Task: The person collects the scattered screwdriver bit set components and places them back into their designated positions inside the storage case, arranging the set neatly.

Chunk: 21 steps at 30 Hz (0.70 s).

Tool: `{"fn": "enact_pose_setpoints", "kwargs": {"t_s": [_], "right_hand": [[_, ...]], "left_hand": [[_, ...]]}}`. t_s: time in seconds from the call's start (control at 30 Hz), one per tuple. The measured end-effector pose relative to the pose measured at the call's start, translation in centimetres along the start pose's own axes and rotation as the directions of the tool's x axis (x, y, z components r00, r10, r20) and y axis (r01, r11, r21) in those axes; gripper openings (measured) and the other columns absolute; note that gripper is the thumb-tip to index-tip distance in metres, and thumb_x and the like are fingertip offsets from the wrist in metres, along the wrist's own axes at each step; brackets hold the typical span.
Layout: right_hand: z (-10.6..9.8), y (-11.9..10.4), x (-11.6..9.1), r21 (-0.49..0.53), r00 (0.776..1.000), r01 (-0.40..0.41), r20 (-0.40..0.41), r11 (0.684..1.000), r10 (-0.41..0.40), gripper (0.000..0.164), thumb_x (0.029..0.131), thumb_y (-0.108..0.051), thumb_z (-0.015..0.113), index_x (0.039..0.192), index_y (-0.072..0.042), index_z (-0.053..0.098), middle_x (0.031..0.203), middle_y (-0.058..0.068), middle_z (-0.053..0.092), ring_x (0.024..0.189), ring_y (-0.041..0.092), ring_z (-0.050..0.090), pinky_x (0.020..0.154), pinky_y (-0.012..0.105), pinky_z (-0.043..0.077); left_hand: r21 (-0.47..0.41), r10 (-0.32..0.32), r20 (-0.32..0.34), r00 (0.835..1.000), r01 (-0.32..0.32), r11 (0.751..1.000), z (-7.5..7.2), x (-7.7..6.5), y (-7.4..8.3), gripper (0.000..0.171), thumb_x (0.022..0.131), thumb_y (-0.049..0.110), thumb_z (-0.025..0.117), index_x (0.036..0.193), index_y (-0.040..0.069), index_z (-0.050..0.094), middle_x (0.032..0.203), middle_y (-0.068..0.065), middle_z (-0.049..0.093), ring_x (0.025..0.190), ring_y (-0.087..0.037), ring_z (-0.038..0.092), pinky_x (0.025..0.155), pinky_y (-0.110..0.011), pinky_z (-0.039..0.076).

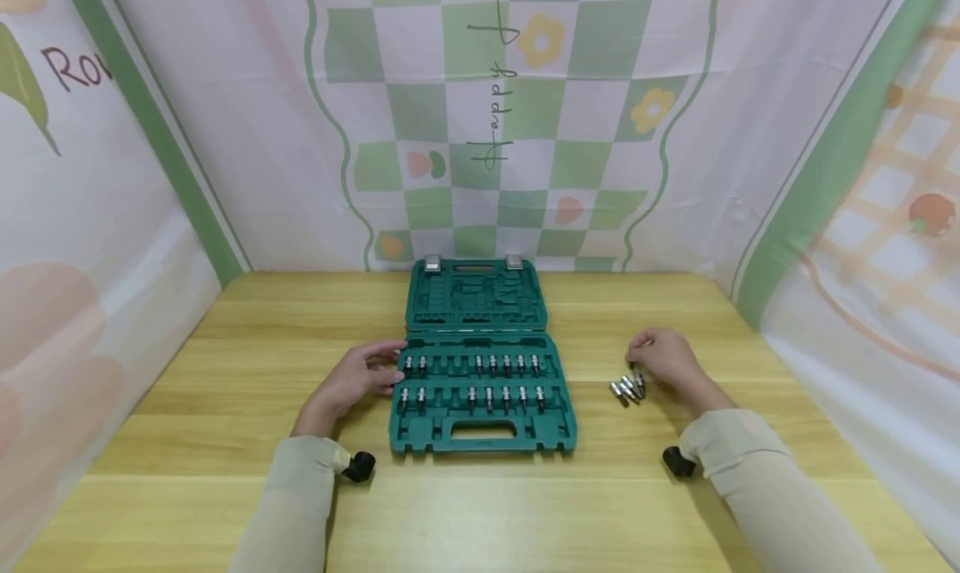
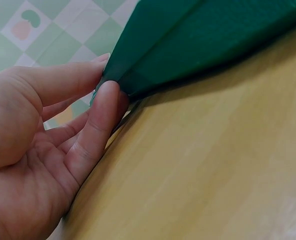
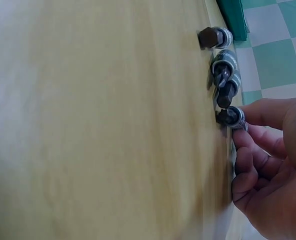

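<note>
A green plastic case (image 1: 480, 445) lies unfolded on the wooden table. Two rows of silver-and-black bit sockets (image 1: 507, 400) stand in its near half, each row with a gap of bare slots left of centre. My left hand (image 1: 362, 379) holds the case's left edge near the hinge, thumb and fingertips against its rim and side wall. To the right of the case, my right hand (image 1: 667, 358) pinches a bit socket (image 3: 234, 118) between thumb and fingers, low over the table. Beside it several loose bit sockets (image 1: 626, 388) lie close together.
The case's lid (image 1: 480, 316), with moulded recesses and two grey latches (image 1: 432, 263), lies at the back near the patterned cloth (image 1: 480, 123). Cloth also hangs on both sides of the wooden table (image 1: 480, 515). A black wrist device (image 1: 359, 467) sits at each sleeve.
</note>
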State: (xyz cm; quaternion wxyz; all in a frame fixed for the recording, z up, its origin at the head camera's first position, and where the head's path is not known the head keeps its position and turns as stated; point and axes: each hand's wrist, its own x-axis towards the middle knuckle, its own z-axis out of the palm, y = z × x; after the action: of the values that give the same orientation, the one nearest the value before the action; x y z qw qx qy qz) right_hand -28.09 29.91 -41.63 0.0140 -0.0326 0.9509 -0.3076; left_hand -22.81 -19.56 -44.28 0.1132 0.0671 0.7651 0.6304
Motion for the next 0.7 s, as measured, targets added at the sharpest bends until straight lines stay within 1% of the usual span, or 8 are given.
{"fn": "enact_pose_setpoints", "kwargs": {"t_s": [0.27, 0.4, 0.53, 0.7], "right_hand": [[0.12, -0.06, 0.48, 0.022, 0.999, -0.049, 0.009, 0.999, 0.048, 0.019, 0.086, -0.014, 0.067, 0.094, 0.002, 0.065, 0.092, 0.015, 0.064, 0.086, 0.031, 0.056, 0.076, 0.043, 0.048], [0.1, -0.25, 0.59, 0.027, 0.998, -0.054, 0.021, 0.998, 0.053, 0.02, 0.085, -0.015, 0.069, 0.093, 0.003, 0.064, 0.09, 0.014, 0.063, 0.085, 0.03, 0.056, 0.075, 0.042, 0.048], [0.16, -0.4, 0.62, 0.039, 0.998, -0.063, 0.028, 0.997, 0.062, 0.02, 0.084, -0.015, 0.07, 0.091, 0.002, 0.063, 0.088, 0.012, 0.062, 0.082, 0.027, 0.055, 0.07, 0.036, 0.048], [0.36, -0.65, 0.58, 0.054, 0.999, -0.052, 0.01, 0.997, 0.051, 0.022, 0.084, -0.015, 0.07, 0.094, 0.002, 0.062, 0.09, 0.014, 0.062, 0.082, 0.027, 0.055, 0.068, 0.035, 0.047]], "left_hand": [[-0.016, 0.001, 0.011, 1.0, -0.001, 1.0, -0.1, -0.08, 0.01, 0.055, 0.092, 0.001, 0.065, 0.143, 0.007, 0.048, 0.13, -0.021, 0.047, 0.097, -0.027, 0.059, 0.078, -0.039, 0.057], [-0.015, 0.005, 0.011, 1.0, -0.005, 1.0, -0.11, -0.1, 0.03, 0.055, 0.092, 0.0, 0.065, 0.143, 0.007, 0.048, 0.13, -0.021, 0.047, 0.097, -0.027, 0.059, 0.078, -0.039, 0.057], [-0.013, 0.004, 0.009, 1.0, -0.004, 1.0, -0.07, -0.15, 0.11, 0.055, 0.092, 0.0, 0.065, 0.143, 0.007, 0.048, 0.129, -0.021, 0.047, 0.096, -0.027, 0.059, 0.078, -0.039, 0.057], [-0.005, 0.008, 0.009, 1.0, -0.008, 1.0, -0.05, -0.16, 0.14, 0.055, 0.092, 0.001, 0.065, 0.143, 0.007, 0.048, 0.129, -0.022, 0.047, 0.096, -0.026, 0.06, 0.078, -0.038, 0.057]]}}
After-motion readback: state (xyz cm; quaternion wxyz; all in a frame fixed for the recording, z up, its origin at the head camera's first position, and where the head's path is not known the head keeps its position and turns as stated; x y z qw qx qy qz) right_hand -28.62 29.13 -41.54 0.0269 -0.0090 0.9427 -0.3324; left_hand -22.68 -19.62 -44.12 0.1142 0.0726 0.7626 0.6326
